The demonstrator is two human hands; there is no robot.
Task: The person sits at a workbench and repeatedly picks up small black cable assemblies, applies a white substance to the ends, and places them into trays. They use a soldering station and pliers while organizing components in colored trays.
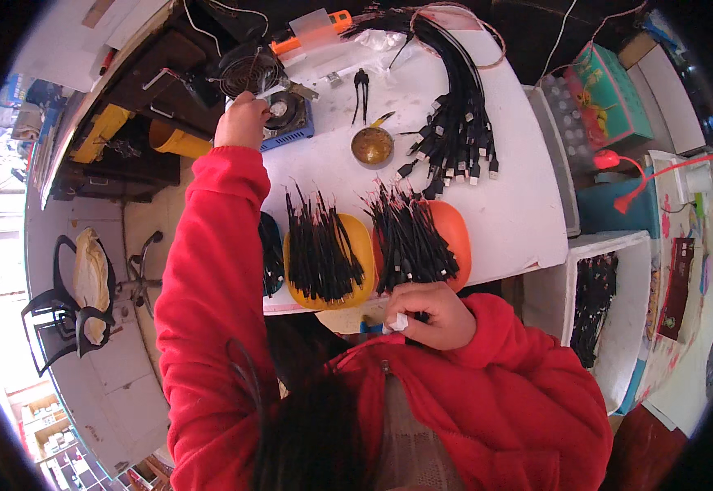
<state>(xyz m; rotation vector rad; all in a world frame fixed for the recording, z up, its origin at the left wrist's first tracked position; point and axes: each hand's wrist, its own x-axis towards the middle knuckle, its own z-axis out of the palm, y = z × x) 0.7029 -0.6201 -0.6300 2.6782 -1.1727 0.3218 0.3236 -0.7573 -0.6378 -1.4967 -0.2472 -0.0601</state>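
My left hand [243, 123] stretches to the far left of the white table [520, 221]. Its fingers are closed beside a blue device with a round black top [289, 113] and a small fan [250, 69]; what they pinch cannot be made out. Close to my chest, my right hand [434, 315] is closed on a small white crumpled piece [399, 322], perhaps tissue. Between the hands stand a yellow tray [359, 233] and an orange-red tray [455, 233], each heaped with short black cables with bare wire ends. A dark teal tray [270, 225] is partly hidden by my left sleeve.
A round tin [372, 147] of brown material and black cutters [361, 94] lie mid-table. A bundle of black USB cables [459, 135] hangs in from the back. An orange tool [311, 34] lies behind. At right stands a white foam box [628, 319] holding cables; a chair [70, 295] stands left.
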